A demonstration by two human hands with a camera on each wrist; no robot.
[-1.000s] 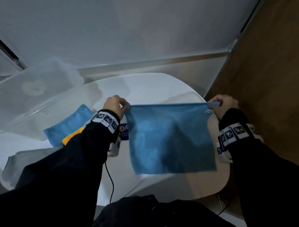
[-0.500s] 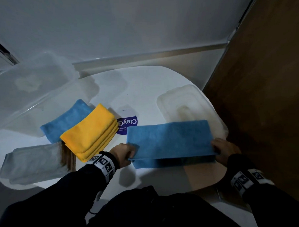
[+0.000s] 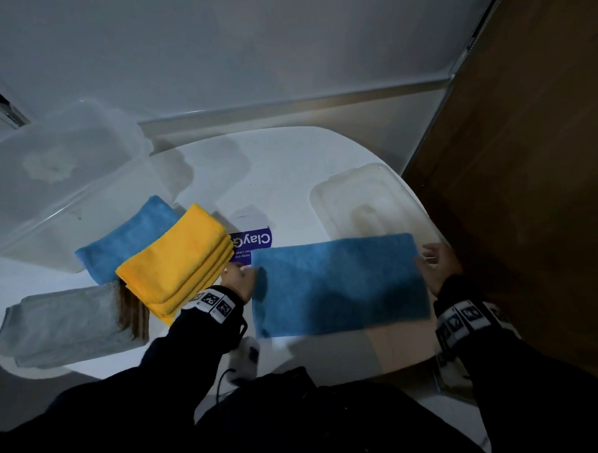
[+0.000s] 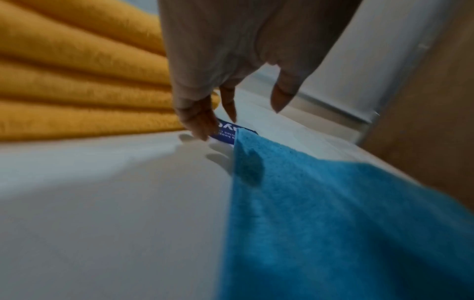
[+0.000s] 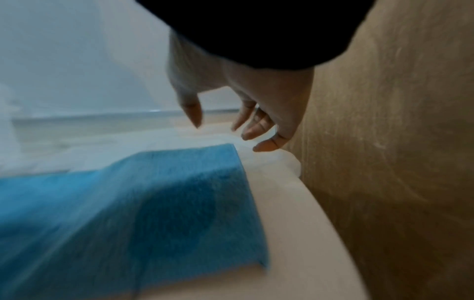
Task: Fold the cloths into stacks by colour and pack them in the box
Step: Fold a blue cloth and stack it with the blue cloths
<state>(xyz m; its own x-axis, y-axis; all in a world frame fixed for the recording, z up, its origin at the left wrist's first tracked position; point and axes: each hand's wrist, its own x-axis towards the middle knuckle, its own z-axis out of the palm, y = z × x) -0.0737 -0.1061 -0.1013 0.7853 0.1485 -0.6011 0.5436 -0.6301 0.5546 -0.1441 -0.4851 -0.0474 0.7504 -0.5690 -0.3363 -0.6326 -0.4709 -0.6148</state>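
A blue cloth (image 3: pixel 338 286), folded once into a wide strip, lies flat on the white table (image 3: pixel 282 179) in front of me. My left hand (image 3: pixel 238 280) hovers at its left edge with loose fingers (image 4: pixel 197 119), holding nothing. At the right edge my right hand (image 3: pixel 438 266) is lifted off the blue cloth (image 5: pixel 143 199), its fingers (image 5: pixel 266 145) spread. Left of centre a folded yellow stack (image 3: pixel 177 259) leans on a folded blue cloth (image 3: pixel 126 234). A folded grey stack (image 3: pixel 62 325) sits at the near left. The clear box (image 3: pixel 59 182) stands at the far left.
The box's clear lid (image 3: pixel 368 202) lies behind the flat cloth, partly under its far edge. A purple and white card (image 3: pixel 252 240) lies between the yellow stack and the cloth. A brown wooden panel (image 3: pixel 528 182) flanks the table's right side, a white wall behind.
The cloth, held up hanging by its top corners a second ago, was laid down folded in half on the table. Both hands have since let go of its ends.
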